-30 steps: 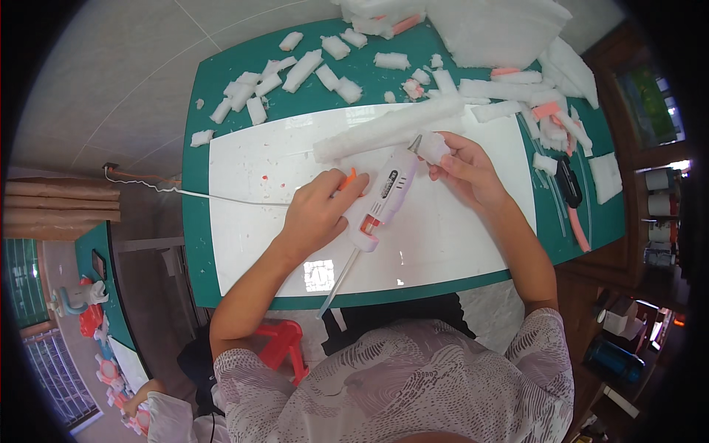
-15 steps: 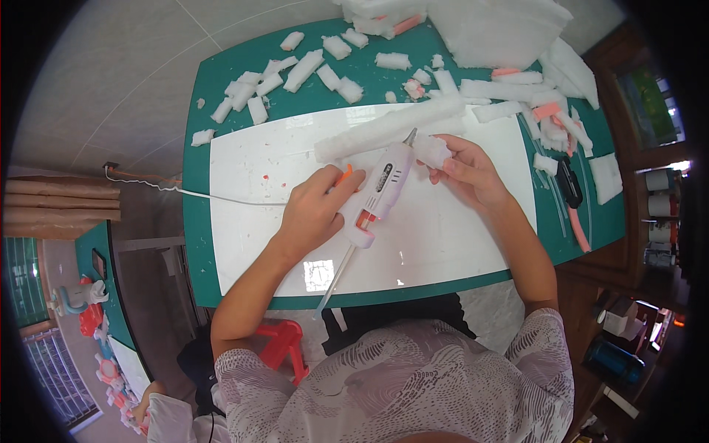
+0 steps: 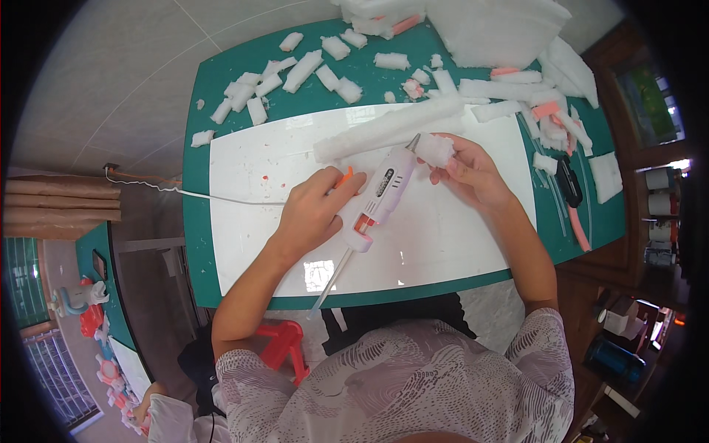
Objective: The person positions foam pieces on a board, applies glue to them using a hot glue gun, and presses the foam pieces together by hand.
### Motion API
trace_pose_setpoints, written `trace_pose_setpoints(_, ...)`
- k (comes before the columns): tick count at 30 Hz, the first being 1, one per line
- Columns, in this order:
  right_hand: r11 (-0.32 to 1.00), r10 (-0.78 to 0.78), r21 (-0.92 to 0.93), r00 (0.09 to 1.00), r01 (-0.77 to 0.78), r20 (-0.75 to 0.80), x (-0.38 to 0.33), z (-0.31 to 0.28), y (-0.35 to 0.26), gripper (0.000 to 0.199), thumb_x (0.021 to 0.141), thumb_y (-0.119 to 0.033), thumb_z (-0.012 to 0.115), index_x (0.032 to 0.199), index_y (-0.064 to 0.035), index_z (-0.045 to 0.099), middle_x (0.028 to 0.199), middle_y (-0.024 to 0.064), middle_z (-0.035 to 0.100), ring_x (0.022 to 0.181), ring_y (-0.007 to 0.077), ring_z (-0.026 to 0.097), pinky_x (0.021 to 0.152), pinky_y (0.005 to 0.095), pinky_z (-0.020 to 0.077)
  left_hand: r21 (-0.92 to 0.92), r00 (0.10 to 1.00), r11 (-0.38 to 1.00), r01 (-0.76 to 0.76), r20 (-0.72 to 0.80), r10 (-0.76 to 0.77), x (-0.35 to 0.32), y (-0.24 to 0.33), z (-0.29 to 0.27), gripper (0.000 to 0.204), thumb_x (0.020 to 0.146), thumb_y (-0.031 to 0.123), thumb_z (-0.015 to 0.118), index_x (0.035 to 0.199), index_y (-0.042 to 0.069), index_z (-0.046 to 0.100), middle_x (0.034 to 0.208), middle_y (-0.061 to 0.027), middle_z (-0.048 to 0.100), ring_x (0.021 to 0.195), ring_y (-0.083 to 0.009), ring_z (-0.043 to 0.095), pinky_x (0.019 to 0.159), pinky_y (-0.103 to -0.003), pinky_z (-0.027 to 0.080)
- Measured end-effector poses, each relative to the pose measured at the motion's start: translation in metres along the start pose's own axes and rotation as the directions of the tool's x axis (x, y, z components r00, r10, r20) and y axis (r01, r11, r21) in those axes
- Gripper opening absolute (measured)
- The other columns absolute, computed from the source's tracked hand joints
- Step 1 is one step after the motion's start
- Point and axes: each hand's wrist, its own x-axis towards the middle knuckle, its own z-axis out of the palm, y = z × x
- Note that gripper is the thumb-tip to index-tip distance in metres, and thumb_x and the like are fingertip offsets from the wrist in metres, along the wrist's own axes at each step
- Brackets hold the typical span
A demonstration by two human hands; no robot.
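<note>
My left hand [image 3: 314, 207] is closed round the handle of a pale lilac hot glue gun [image 3: 380, 196] with an orange trigger. A clear glue stick [image 3: 332, 280] pokes from the gun's back end toward me. My right hand [image 3: 476, 173] pinches a small roll of white wadding [image 3: 436, 150] between thumb and fingers. The gun's metal nozzle [image 3: 413, 141] meets the left edge of this roll; whether it touches is hard to see. Just beyond the nozzle, a long strip of white wadding [image 3: 391, 129] lies across the white board [image 3: 443, 244].
Several small wadding rolls [image 3: 303, 71] lie along the far left of the green table [image 3: 196, 251]. Larger wadding sheets [image 3: 495, 33] are piled at the back right. A black-and-pink cutter [image 3: 570, 184] and clear glue sticks [image 3: 550, 199] lie at right. A white cord [image 3: 221, 198] crosses from the left.
My right hand has turned the wadding roll slightly, and it now sits a little further right. The glue gun has shifted slightly right, its nozzle still at the roll.
</note>
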Motion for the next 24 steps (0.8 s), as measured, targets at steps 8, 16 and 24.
trace_pose_setpoints(8, 1.0, 0.008, 0.026, 1.0, -0.008, 0.005, -0.0015, -0.0033, 0.002, 0.064, 0.096, -0.025, 0.07, 0.145, 0.0065, 0.044, 0.128, 0.0144, 0.061, 0.099, 0.0172, 0.061, 0.091, 0.0314, 0.0513, -0.005, 1.0, 1.0, 0.006, -0.016, -0.006, 0.0002, -0.0004, -0.0007, 0.058, 0.059, -0.011, 0.065, 0.114, 0.007, 0.067, 0.085, -0.0105, 0.053, 0.076, -0.0268, 0.06, 0.062, -0.037, 0.05)
trace_pose_setpoints(16, 0.995, 0.019, -0.098, 0.999, -0.023, -0.04, -0.0021, 0.0003, 0.0, 0.06, 0.094, -0.022, 0.071, 0.142, 0.0053, 0.048, 0.116, 0.0101, 0.064, 0.095, 0.0167, 0.062, 0.09, 0.03, 0.0514, 0.016, 1.0, 1.0, -0.008, 0.008, 0.007, -0.0007, -0.0003, 0.0002, 0.057, 0.059, -0.01, 0.066, 0.113, 0.008, 0.068, 0.084, -0.0096, 0.053, 0.074, -0.026, 0.059, 0.06, -0.035, 0.049)
trace_pose_setpoints(24, 0.986, 0.018, -0.162, 0.999, -0.026, -0.05, -0.0015, 0.0036, -0.0038, 0.059, 0.095, -0.024, 0.07, 0.142, 0.0045, 0.05, 0.114, 0.0095, 0.064, 0.095, 0.0169, 0.062, 0.09, 0.03, 0.0513, 0.005, 1.0, 1.0, -0.019, -0.01, 0.019, 0.0002, -0.0002, -0.0002, 0.057, 0.059, -0.009, 0.067, 0.113, 0.008, 0.068, 0.084, -0.0093, 0.053, 0.074, -0.0255, 0.059, 0.06, -0.035, 0.049)
